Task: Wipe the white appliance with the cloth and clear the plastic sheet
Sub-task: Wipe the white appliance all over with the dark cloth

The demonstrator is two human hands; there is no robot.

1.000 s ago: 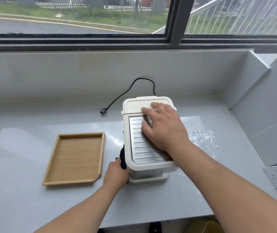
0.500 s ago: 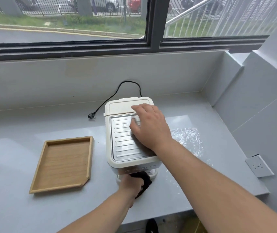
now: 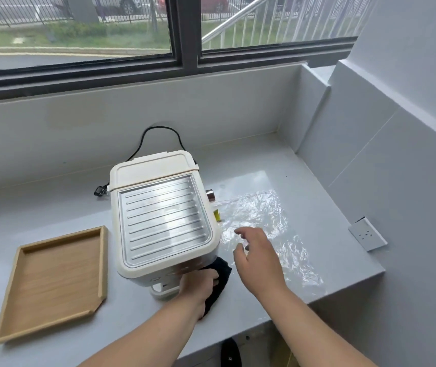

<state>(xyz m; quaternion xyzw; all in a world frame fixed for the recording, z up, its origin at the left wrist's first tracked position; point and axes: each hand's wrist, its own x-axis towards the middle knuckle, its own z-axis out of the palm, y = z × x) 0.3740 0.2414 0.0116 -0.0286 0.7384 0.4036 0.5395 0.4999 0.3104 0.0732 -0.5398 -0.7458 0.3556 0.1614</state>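
The white appliance [image 3: 163, 215] stands in the middle of the grey tabletop [image 3: 277, 160], its ridged metal top now uncovered. Half a second ago the right hand [image 3: 256, 258] lay flat on that top. It has since come off and moved to the right of the appliance, over the near part of the plastic sheet [image 3: 264, 215]. Its fingers are loosely spread and hold nothing; whether the fingertips touch the sheet is hard to tell from this angle. The sheet lies crinkled and flat on the tabletop, just beside the appliance's right side.

The left hand [image 3: 198, 284] grips the dark cloth [image 3: 219, 282] with curled fingers and presses it against the appliance's lower front right corner, having slid there from the middle of the front.

A wooden tray [image 3: 52, 282] sits to the left of the appliance, and the black power cord [image 3: 158, 131] loops behind it.
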